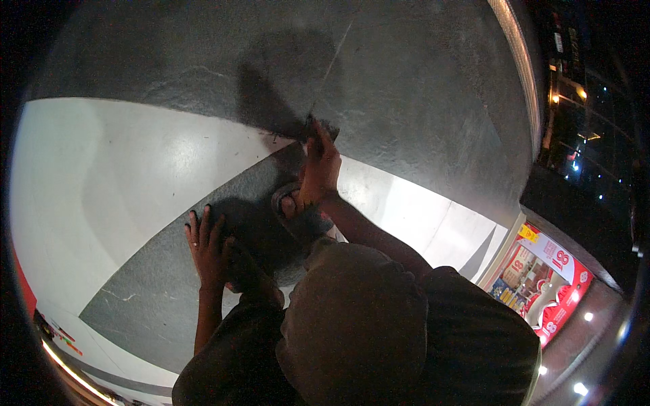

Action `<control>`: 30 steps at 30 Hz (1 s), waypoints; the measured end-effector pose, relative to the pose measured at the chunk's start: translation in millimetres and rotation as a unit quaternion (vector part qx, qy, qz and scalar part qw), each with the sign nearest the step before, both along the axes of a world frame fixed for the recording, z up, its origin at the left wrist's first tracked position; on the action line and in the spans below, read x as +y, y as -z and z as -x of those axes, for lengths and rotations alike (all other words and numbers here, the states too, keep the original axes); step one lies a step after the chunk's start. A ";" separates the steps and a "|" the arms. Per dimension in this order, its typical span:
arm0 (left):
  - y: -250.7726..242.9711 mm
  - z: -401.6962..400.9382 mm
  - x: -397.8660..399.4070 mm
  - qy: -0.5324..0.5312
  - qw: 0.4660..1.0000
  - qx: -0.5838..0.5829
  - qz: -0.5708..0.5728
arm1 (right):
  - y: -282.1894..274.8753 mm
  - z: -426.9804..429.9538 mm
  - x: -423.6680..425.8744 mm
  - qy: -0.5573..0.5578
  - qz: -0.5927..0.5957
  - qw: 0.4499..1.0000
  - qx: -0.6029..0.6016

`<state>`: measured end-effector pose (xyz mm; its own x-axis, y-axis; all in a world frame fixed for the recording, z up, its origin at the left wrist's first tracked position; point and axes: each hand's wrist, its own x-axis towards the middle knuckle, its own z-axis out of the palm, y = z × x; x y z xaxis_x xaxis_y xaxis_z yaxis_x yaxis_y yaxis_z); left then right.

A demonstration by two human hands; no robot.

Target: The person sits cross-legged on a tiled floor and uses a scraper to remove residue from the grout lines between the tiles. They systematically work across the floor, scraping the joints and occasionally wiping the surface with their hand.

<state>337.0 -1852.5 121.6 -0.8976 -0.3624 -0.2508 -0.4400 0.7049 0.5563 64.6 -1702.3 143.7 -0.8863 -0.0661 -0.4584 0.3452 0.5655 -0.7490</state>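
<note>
My right hand (321,170) is closed around a small dark tool (332,131) with a ragged edge, pressed low at the floor. Most of the tool is hidden by the fingers, so its exact kind is unclear. It sits where the dark grey stone floor (416,96) meets a pointed dark inlay (152,284) and white tile (127,152). Small dark bits of debris (275,138) lie just left of it. With fingers spread and a ring on one, my left hand (207,248) holds nothing; whether its palm touches the inlay or my leg is hard to see.
A sandalled foot (288,203) stands close below my right hand. The cap (355,314) and dark shirt fill the lower middle. At right is a lit red and white shopfront (553,284) bearing writing. A curved metallic edge (520,61) bounds the floor, with darkness and lights beyond.
</note>
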 end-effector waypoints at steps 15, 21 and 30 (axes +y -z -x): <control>-31.7 35.5 -56.8 0.019 1.000 0.003 -0.007 | 23.1 68.9 -17.2 -0.002 -0.020 0.995 0.095; -43.1 113.7 -145.5 0.099 0.988 0.062 0.106 | 27.2 120.8 -13.1 0.012 -0.042 0.994 0.100; 3.6 222.1 -222.9 0.000 0.983 0.043 0.180 | 29.4 146.7 -18.5 -0.040 -0.120 0.980 0.156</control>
<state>114.9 -2075.4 118.0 -0.9103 -0.4129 -0.0300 -0.4015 0.8629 0.3068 -82.1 -1720.9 114.3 -0.9820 -0.0653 -0.1773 0.0678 0.7543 -0.6531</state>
